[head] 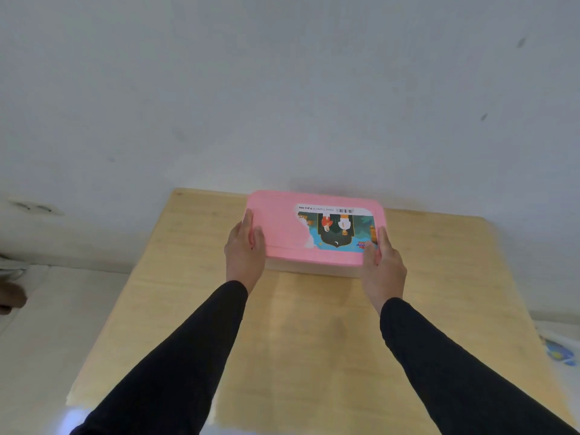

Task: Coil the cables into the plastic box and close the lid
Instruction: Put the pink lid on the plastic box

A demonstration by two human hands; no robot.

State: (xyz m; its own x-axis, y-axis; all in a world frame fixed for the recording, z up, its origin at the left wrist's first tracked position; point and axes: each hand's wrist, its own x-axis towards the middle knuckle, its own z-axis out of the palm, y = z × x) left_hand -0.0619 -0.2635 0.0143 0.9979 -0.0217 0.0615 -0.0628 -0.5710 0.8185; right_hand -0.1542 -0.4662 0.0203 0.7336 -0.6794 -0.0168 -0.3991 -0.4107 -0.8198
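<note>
A plastic box (pixel 314 269) with a pink lid (pixel 282 227) sits at the far middle of a light wooden table (pixel 314 340). The lid lies flat on the box and carries a partly torn picture sticker (pixel 337 229). My left hand (pixel 244 249) grips the lid's left edge, thumb on top. My right hand (pixel 384 262) grips the lid's right near corner the same way. No cables are visible; the box's inside is hidden by the lid. Both arms wear black sleeves.
The table stands against a pale wall (pixel 282 89). A cream floor or mat (pixel 47 309) lies to the left. A blue and yellow object (pixel 558 353) shows at the right edge, past the table.
</note>
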